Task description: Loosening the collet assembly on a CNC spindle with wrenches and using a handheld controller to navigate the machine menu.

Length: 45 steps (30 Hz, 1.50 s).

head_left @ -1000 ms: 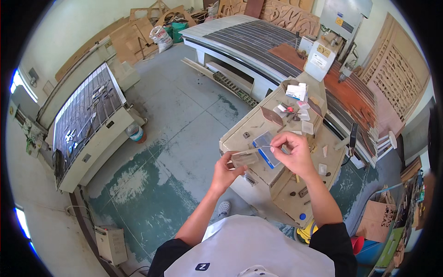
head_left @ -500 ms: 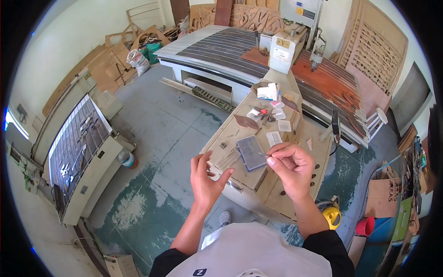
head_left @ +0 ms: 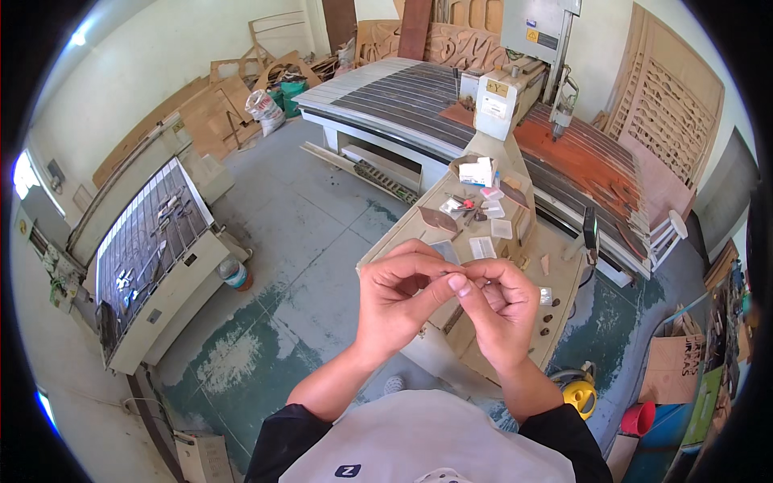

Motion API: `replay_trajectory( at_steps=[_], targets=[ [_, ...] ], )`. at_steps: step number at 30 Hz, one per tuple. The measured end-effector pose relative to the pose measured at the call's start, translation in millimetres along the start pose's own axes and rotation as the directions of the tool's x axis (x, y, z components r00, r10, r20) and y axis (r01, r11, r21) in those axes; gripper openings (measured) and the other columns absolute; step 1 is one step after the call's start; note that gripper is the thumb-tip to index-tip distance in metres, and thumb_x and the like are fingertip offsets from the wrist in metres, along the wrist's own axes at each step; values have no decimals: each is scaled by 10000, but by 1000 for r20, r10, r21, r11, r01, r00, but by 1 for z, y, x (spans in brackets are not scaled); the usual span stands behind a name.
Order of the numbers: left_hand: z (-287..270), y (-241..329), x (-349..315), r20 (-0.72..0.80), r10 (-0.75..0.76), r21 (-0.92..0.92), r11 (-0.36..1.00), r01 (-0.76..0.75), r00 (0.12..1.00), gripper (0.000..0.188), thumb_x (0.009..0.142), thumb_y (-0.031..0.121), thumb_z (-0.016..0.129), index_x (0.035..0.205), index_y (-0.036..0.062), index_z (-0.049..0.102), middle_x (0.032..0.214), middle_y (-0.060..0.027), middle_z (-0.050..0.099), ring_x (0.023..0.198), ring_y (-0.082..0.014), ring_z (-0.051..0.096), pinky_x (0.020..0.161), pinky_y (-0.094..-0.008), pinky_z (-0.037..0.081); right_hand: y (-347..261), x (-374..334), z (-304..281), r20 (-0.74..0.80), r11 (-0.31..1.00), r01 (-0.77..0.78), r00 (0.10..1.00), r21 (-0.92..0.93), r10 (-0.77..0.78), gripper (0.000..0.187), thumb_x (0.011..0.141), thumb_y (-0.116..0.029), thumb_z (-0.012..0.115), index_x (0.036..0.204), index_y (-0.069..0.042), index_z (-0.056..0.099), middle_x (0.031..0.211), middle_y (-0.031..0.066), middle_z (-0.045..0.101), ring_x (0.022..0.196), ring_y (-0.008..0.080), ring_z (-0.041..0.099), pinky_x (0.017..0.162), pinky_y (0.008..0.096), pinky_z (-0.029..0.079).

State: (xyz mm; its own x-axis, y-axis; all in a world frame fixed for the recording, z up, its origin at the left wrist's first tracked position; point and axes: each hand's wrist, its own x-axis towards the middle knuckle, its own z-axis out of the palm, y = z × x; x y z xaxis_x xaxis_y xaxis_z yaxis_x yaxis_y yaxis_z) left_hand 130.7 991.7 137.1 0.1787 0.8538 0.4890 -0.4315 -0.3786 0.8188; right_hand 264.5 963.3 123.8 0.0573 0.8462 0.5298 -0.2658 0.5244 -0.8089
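Fingertip to fingertip, my left hand (head_left: 390, 302) and my right hand (head_left: 503, 314) meet above the cream machine cabinet top. Both are closed in a pinch around a thin metal bit (head_left: 445, 273), mostly covered by the fingers. Behind my left fingers a flat blue-edged plastic case (head_left: 444, 249) shows only its far part. Just beyond my right hand lies a small clear plastic box (head_left: 481, 247), with another clear box (head_left: 502, 229) farther back. A leaf-shaped brown piece (head_left: 437, 220) rests near the cabinet's left edge.
A small white carton (head_left: 477, 172) and several loose tools (head_left: 467, 208) sit farther back on the cabinet. Beyond stands a large slatted machine bed (head_left: 394, 92) with a spindle (head_left: 561, 121). A yellow machine (head_left: 580, 396) and red bucket (head_left: 638, 419) stand at right.
My left hand has moved right and upward from open beside the cabinet to join my right hand at the bit. Both hands now cover much of the blue-edged case. The view has shifted slightly.
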Motion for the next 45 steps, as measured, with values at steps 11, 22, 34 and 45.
replay_trajectory(
  at_steps=[11, 22, 34, 45],
  targets=[
    [-17, 40, 29, -177, 124, -65, 988, -138, 976, 165, 884, 70, 574, 791, -45, 646, 778, -96, 564, 590, -114, 478, 467, -239, 359, -10, 20, 9, 33, 986, 27, 999, 162, -32, 91, 899, -20, 572, 969, 32, 547, 834, 47, 587, 755, 76, 539, 684, 202, 443],
    [26, 95, 42, 137, 699, 542, 540, -644, 702, 437, 726, -3, 694, 1158, -4, 623, 980, -109, 548, 858, -162, 510, 696, -251, 461, -70, 91, 70, 140, 777, 32, 978, 628, -154, 117, 901, -73, 594, 973, 14, 562, 826, 47, 605, 735, 86, 568, 666, 227, 480],
    [16, 125, 24, 169, 711, 720, 384, -578, 683, 427, 789, 41, 670, 1205, -11, 587, 1048, -68, 470, 926, -143, 456, 802, -257, 400, -77, 91, 103, 256, 723, -43, 948, 689, -188, 126, 912, -91, 584, 982, 13, 580, 816, 52, 628, 716, 94, 580, 665, 226, 491],
    [13, 108, 21, 78, 685, 620, 536, -573, 724, 400, 753, -25, 664, 1150, 13, 632, 999, -95, 523, 867, -141, 499, 703, -239, 441, -61, 86, 89, 208, 796, 17, 962, 605, -179, 124, 894, -81, 611, 951, 25, 584, 838, 56, 627, 754, 88, 584, 706, 214, 481]
  ],
)
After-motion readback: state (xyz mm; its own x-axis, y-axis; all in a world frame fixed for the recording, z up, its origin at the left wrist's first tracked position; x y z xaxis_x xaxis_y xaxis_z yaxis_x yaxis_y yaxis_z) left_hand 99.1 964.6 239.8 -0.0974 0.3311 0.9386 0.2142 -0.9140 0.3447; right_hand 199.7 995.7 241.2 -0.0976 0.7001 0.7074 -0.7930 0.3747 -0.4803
